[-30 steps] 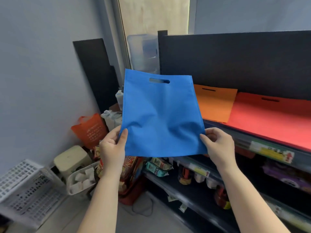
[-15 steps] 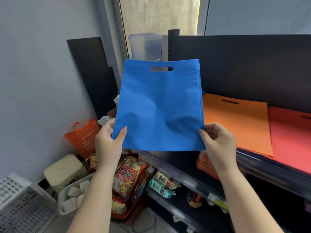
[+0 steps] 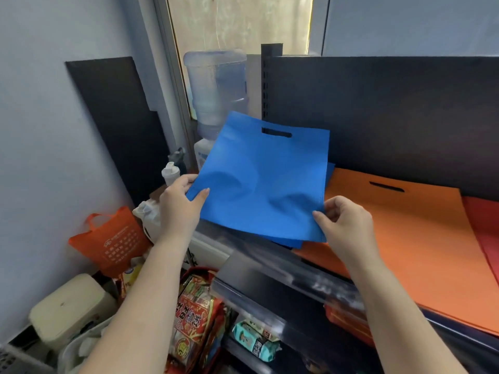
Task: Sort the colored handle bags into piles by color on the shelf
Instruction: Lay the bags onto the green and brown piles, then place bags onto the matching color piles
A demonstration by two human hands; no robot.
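Note:
I hold a blue handle bag (image 3: 262,179) by its two near corners, tilted almost flat over the left end of the top shelf (image 3: 270,268). My left hand (image 3: 181,203) pinches its left corner and my right hand (image 3: 345,222) pinches its right corner. More blue fabric (image 3: 290,242) peeks out beneath it on the shelf. Right of that lies an orange bag pile (image 3: 405,238), and a red pile (image 3: 483,228) shows at the far right edge.
A dark back panel (image 3: 378,117) rises behind the shelf. A water jug (image 3: 216,90) stands past its left end. Below left are an orange tote (image 3: 110,238), snack packets (image 3: 194,319), a cream box (image 3: 67,306) and lower shelves with goods.
The blue bag has gone from upright in front of me to tilted down and forward over the shelf's left end. Both hands moved forward with it, and the view swung left.

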